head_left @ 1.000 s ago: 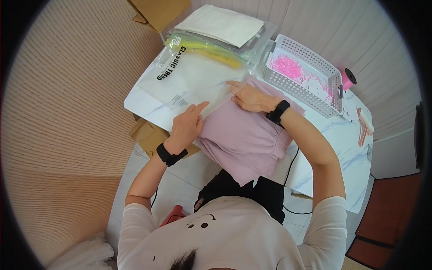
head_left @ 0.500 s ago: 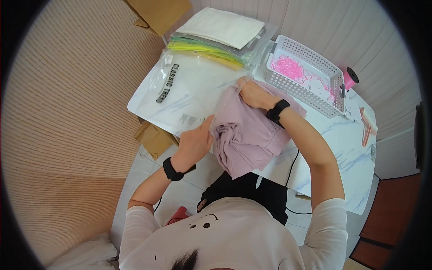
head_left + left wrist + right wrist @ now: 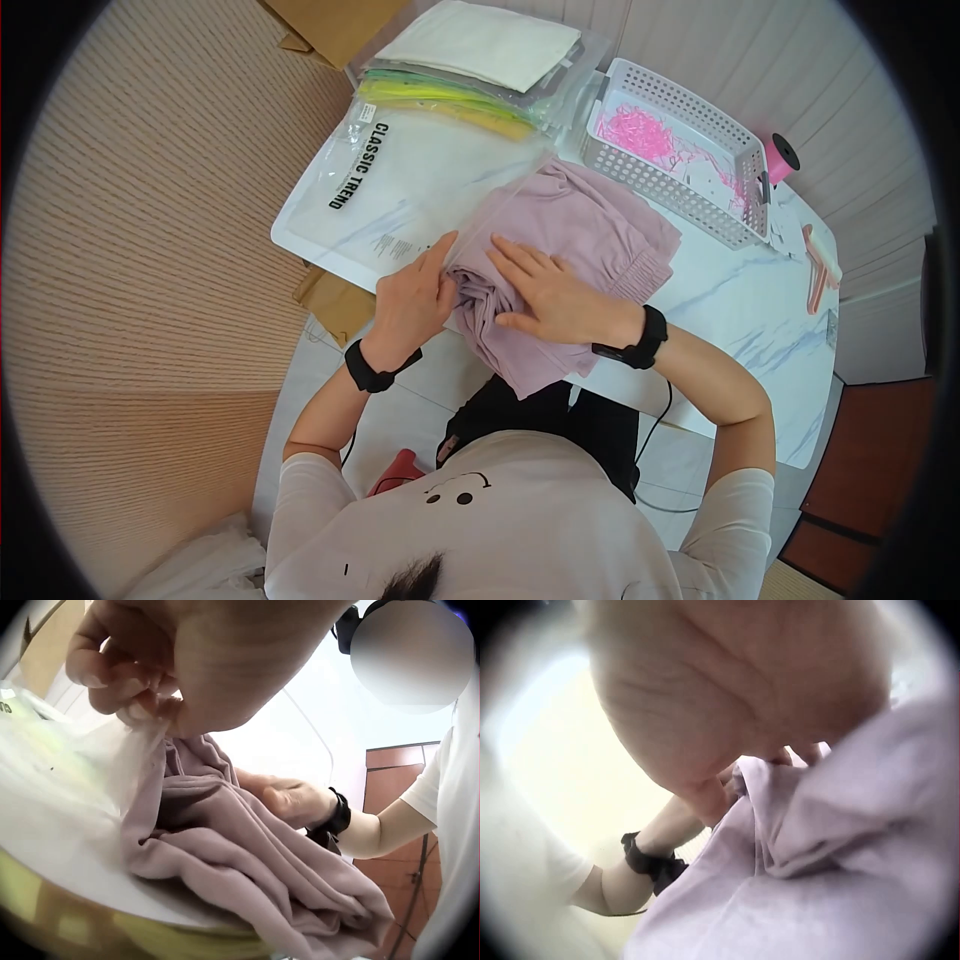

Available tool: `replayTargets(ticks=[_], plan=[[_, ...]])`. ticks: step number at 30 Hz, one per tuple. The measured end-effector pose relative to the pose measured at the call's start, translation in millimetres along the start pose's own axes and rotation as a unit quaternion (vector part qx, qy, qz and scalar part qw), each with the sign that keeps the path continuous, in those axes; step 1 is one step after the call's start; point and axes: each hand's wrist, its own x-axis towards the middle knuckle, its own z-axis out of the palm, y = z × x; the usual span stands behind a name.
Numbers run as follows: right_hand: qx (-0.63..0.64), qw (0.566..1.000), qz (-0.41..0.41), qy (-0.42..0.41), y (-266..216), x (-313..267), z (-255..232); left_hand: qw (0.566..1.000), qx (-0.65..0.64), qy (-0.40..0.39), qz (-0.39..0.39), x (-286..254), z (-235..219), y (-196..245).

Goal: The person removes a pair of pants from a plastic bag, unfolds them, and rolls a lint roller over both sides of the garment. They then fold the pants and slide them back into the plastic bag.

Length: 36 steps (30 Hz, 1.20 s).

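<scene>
A clear plastic bag (image 3: 425,185) printed CLASSIC TREND lies flat on the white marbled table. At its mouth, my left hand (image 3: 408,308) pinches the edge of the film between thumb and fingers, as the left wrist view shows. A folded mauve garment (image 3: 610,225) with a gathered waistband sits at that opening, its left edge against the bag (image 3: 112,761). My right hand (image 3: 562,298) rests on top of the garment with fingers spread. Loose folds of the fabric (image 3: 247,847) hang over the table's near edge beside the left hand.
Behind the bag is a stack of yellow and green packaged items (image 3: 440,100) topped by a folded white cloth (image 3: 480,45). To the right stand a grey perforated basket (image 3: 660,185) with pink strips, a pink ribbon spool (image 3: 780,158) and a pink-and-white tool (image 3: 820,265).
My right hand has come off the far corner of the bag's mouth and moved nearer, onto the garment. The left hand stays at the bag's near edge. The garment lies flatter than half a second ago.
</scene>
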Motion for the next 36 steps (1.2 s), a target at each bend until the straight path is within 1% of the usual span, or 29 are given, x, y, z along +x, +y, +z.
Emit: replayTargets(ticks=[3,6,9,12,14,15,17,18,19,20,21,23,24,26,27,29,30,32,33,35,36], plan=[[-0.182,0.981,0.013,-0.062,1,3,11,0.997,0.030,-0.008,0.070,6,-17,5],[-0.208,0.974,0.043,-0.082,-13,12,13,0.987,0.065,-0.082,0.121,5,-6,2],[-0.112,0.992,-0.020,-0.063,-10,7,4,0.974,0.117,-0.182,0.062,-1,2,-6],[-0.082,0.995,-0.028,0.054,9,-21,-12,0.966,0.120,-0.229,0.032,6,-15,3],[-0.067,0.978,0.080,0.181,25,-42,-35,0.974,0.114,-0.186,0.068,15,-23,6],[-0.103,0.962,0.126,0.218,36,-49,-43,0.976,0.112,-0.163,0.086,20,-23,7],[-0.173,0.915,0.217,0.293,59,-59,-51,0.983,0.094,-0.127,0.097,35,-13,8],[-0.196,0.913,0.213,0.288,73,-57,-48,0.985,0.087,-0.109,0.103,45,-7,8],[-0.217,0.911,0.207,0.284,88,-53,-44,0.983,0.088,-0.138,0.082,57,0,10],[-0.239,0.907,0.200,0.282,91,-46,-49,0.980,0.090,-0.166,0.060,70,9,13],[-0.181,0.921,0.256,0.231,93,-39,-52,0.976,0.092,-0.192,0.039,80,17,15],[-0.061,0.922,0.359,0.127,77,-14,-64,0.979,0.086,-0.183,0.031,92,35,13],[-0.045,0.924,0.363,0.113,81,-8,-66,0.980,0.083,-0.179,0.026,99,44,10],[-0.010,0.925,0.371,0.083,96,1,-62,0.970,0.076,-0.230,0.020,111,59,-3],[-0.004,0.939,0.336,0.080,102,2,-62,0.964,0.073,-0.256,0.016,116,64,-8],[0.008,0.962,0.264,0.070,108,4,-61,0.964,0.063,-0.259,0.016,121,63,-12],[0.000,0.971,0.226,0.079,110,4,-58,0.963,0.058,-0.262,0.015,123,61,-13],[-0.016,0.984,0.149,0.097,110,4,-55,0.975,0.009,-0.216,0.046,121,58,-12],[-0.020,0.986,0.130,0.101,110,5,-53,0.979,-0.015,-0.193,0.062,122,57,-12],[-0.026,0.989,0.091,0.111,104,10,-50,0.977,-0.104,-0.165,0.089,126,58,-14],[-0.020,0.991,0.087,0.098,101,14,-50,0.972,-0.148,-0.150,0.102,128,57,-14]])
